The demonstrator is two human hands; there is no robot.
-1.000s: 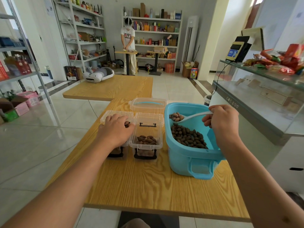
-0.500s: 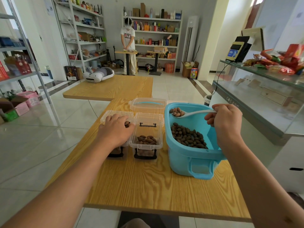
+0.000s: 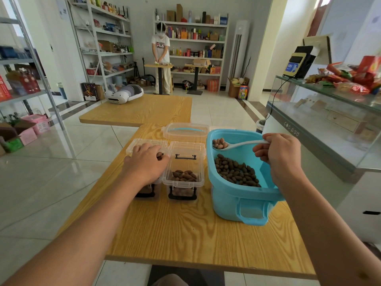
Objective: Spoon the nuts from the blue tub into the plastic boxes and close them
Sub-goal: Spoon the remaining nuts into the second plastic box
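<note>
Wooden table in a shelved shop room, boxes and tub near its far edge.
Right hand pinches a spoon of nuts, now raised higher over the tub; left hand, fingers curled, still rests on the left box beside the open box.

Single head-worn wide-angle view, looking forward and down from close above the worktop, shelving far across the room
</note>
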